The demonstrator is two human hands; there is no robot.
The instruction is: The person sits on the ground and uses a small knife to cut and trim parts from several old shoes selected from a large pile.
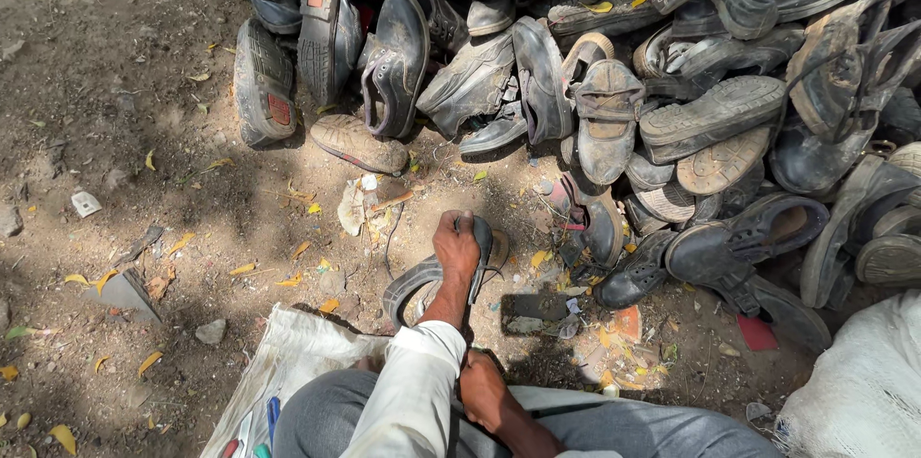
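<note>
Head view: left hand (457, 245), arm stretched forward, fingers curled shut over the toe of a dark sandal (436, 276) standing on edge on the dirt ground (115, 132), seemingly steadied there by that grip; right hand (483, 391) low by the knee, fingers' state cannot be told; heap of worn shoes (614, 84) beyond; white woven sack (288, 352) spread beneath the person; small white scrap (85, 203) at left; no label legible.

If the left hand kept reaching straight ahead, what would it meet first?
Left hand, gripping a dark sandal, points up-frame. Bare dirt comes first, then probably the grey shoe at the pile's edge; depth is unclear.
</note>
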